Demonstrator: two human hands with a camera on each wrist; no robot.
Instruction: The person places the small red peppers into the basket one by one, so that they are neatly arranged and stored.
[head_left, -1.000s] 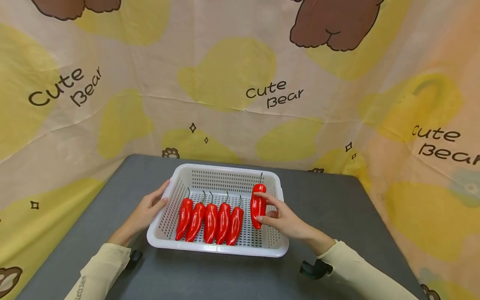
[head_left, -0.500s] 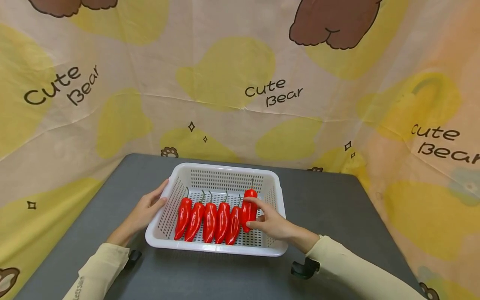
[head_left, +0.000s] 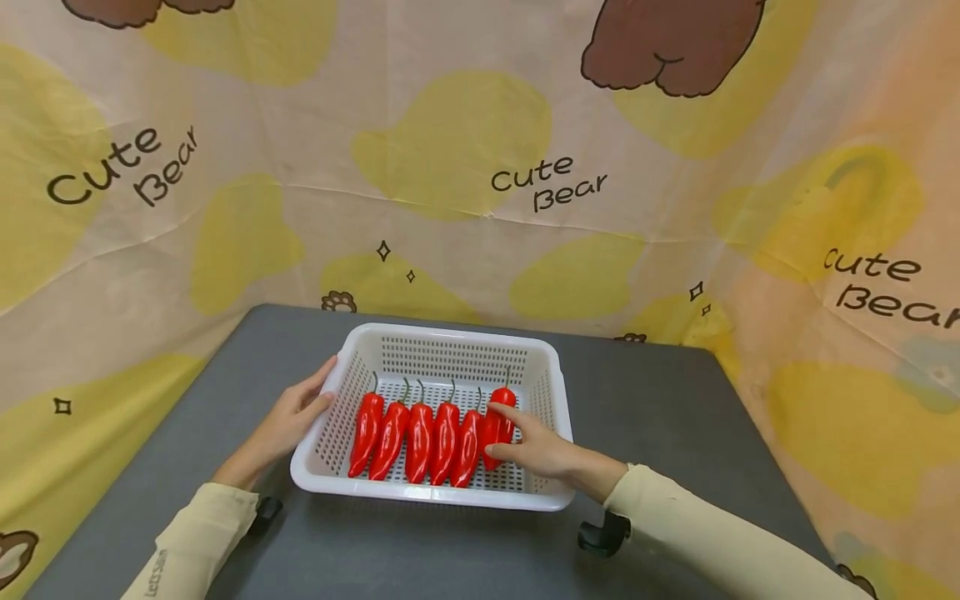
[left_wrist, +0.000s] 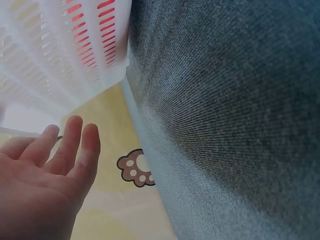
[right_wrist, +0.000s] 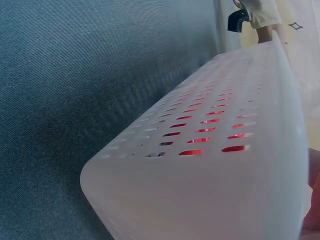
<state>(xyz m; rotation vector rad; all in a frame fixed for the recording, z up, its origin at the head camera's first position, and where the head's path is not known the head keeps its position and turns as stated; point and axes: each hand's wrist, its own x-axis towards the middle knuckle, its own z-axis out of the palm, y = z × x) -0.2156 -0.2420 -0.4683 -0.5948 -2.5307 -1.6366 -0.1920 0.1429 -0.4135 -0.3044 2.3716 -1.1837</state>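
Note:
A white plastic basket (head_left: pixel 450 335) with slotted walls stands on the dark table. Inside it, several glossy red chili peppers (head_left: pixel 420 442) with thin green stems lie side by side. At the right end of their row, my right hand (head_left: pixel 543 450) holds another red chili pepper (head_left: pixel 503 397) with thumb and index finger across it. This pepper is right beside its left neighbour. My left hand (head_left: pixel 296 417) rests at the basket's left side, thumb and fingertips at the rim. In the left wrist view the left fingers (left_wrist: pixel 73 142) are loosely extended alongside the outer wall.
The grey table (head_left: pixel 637 400) extends around the basket. Behind it and at both sides hangs a printed cloth (head_left: pixel 450 150) with bears and lettering. Dark straps (head_left: pixel 603 533) sit at both wrists, below light sleeves. The basket's near wall (right_wrist: pixel 200 185) fills much of the right wrist view.
My right hand has brought its chili pepper leftward and slightly nearer, from a gap at the right up to the row's end. My left hand has stayed at the basket's side.

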